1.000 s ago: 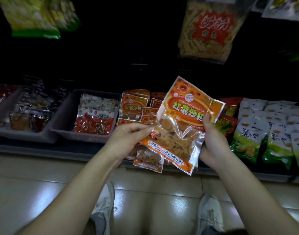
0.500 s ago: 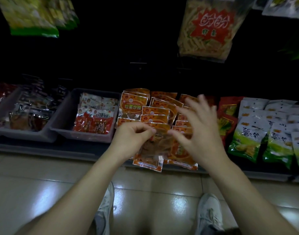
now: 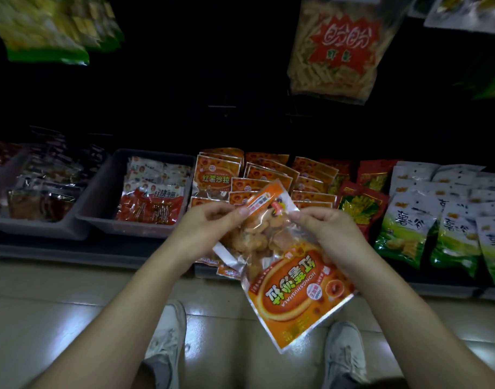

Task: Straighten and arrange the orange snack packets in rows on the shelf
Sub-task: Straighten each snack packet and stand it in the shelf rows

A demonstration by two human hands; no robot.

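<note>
The left hand (image 3: 210,228) and right hand (image 3: 327,234) pinch the upside-down orange snack packet (image 3: 294,290) in their fingers (image 3: 302,217); it wants turning upright before joining the shelved rows (image 3: 268,175) at twelve o'clock.

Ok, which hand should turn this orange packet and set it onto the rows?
Probably the right hand: the packet runs down along its palm, while the left hand pinches only the far end. The orange rows lie just beyond both.

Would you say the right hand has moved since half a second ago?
Yes, the right hand drew back off the orange rows toward the shelf's front edge.
</note>
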